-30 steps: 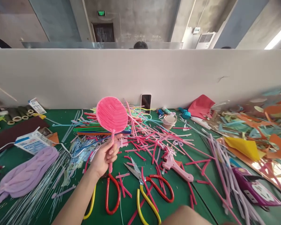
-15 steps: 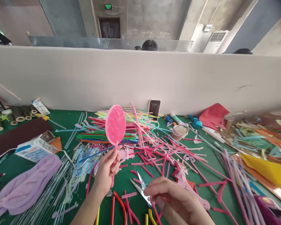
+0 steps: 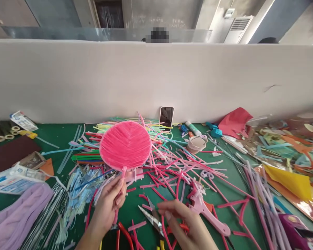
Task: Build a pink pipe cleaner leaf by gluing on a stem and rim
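My left hand (image 3: 111, 198) grips the stem of a pink pipe-cleaner leaf (image 3: 125, 146), an oval shape with a centre vein, held upright with its broad face toward me. Low at the front, my right hand (image 3: 185, 222) holds nothing; its fingers are loosely bent and apart from the thumb. Just beside its fingertips lie scissors (image 3: 151, 218) with the blades spread, partly hidden. Below my left hand are red-handled pliers (image 3: 125, 234). To the right of my right hand rests a pink glue gun (image 3: 211, 218).
Behind the leaf spreads a heap of coloured pipe cleaners (image 3: 169, 166). A phone (image 3: 166, 117) leans on the white partition (image 3: 156, 76). A paper cup (image 3: 196, 144) stands right of centre. A lilac braided piece (image 3: 21, 211) and thin wires (image 3: 49, 215) lie left, with paper scraps (image 3: 284, 149) far right.
My left hand has turned the leaf so its face looks wider, and it has come slightly lower and left. My right hand has shifted a little left; the view has tilted down.
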`<state>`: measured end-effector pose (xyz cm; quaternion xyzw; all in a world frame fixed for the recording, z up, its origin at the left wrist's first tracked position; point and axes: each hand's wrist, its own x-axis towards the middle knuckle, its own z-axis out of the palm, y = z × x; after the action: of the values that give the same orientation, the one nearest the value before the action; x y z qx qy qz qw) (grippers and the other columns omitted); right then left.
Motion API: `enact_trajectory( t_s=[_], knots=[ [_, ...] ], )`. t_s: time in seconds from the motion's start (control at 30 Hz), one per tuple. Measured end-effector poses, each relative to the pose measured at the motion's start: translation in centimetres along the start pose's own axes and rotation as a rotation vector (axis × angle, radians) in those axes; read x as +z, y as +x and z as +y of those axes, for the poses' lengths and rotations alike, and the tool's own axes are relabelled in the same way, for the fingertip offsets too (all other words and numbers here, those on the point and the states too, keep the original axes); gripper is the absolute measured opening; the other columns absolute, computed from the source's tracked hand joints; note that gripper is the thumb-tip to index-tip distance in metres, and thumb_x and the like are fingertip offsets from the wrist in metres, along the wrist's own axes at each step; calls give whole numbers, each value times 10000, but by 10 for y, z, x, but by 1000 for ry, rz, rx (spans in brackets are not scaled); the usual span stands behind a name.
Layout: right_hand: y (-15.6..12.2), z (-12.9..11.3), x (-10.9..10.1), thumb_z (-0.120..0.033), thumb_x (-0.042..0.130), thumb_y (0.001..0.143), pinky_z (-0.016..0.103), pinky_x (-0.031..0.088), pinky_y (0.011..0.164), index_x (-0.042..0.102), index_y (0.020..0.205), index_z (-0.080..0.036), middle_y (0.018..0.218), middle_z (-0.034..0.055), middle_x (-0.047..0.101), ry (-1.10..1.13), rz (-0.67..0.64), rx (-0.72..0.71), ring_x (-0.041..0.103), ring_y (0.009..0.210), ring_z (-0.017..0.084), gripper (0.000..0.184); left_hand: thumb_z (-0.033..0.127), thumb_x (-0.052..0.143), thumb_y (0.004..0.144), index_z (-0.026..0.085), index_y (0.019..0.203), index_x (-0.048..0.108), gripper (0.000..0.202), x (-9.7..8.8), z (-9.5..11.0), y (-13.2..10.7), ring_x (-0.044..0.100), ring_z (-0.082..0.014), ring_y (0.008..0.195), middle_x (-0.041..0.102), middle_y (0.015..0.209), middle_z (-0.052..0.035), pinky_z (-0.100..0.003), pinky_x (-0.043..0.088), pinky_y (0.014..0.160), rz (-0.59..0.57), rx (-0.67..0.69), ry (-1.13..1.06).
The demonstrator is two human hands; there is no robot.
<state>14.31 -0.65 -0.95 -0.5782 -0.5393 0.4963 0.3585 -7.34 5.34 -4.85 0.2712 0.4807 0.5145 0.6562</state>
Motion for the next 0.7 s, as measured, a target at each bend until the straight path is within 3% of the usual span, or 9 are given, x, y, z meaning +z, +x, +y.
enact_trajectory(
  t_s=[0.2, 0.37, 0.53, 0.6, 0.7],
  knots=[
    [11, 1, -30, -572, 559, 898, 347, 555, 849, 672, 1157, -217, 1041, 93, 745, 57, -139, 71, 689, 994, 244, 454, 421, 784, 768, 193, 1065, 705, 383, 16, 9, -38, 262, -2, 413, 455, 615, 66, -152, 174, 385, 65, 23, 35],
    [21, -8, -26, -571, 595, 882, 366, 562, 831, 621, 1207, -193, 1078, 105, 738, 400, -107, 96, 699, 956, 232, 499, 434, 779, 770, 220, 1137, 688, 434, 24, -24, -78, 245, 8, 375, 458, 605, 77, -138, 179, 352, 107, -57, -71],
    [26, -9, -8, -528, 636, 869, 316, 558, 707, 673, 1087, -206, 964, 47, 749, 631, 14, 41, 696, 887, 229, 392, 514, 714, 804, 218, 1135, 695, 444, 32, -54, -91, 342, -27, 345, 526, 631, 44, -158, 272, 308, -22, -194, 32],
    [25, -7, -8, -512, 648, 866, 296, 543, 666, 690, 1032, -204, 906, 31, 746, 648, 82, 20, 688, 855, 223, 352, 550, 633, 854, 225, 1156, 702, 450, 29, -55, -90, 526, -106, 442, 617, 705, -16, -219, 452, 390, -87, -181, 191],
    [20, -3, -18, -518, 642, 870, 277, 514, 606, 695, 1017, -199, 857, 24, 739, 644, 142, 17, 675, 787, 207, 355, 518, 522, 928, 253, 1131, 742, 399, 16, -55, -89, 701, -253, 853, 718, 957, -115, -343, 593, 747, -111, 62, 576]
  ],
)
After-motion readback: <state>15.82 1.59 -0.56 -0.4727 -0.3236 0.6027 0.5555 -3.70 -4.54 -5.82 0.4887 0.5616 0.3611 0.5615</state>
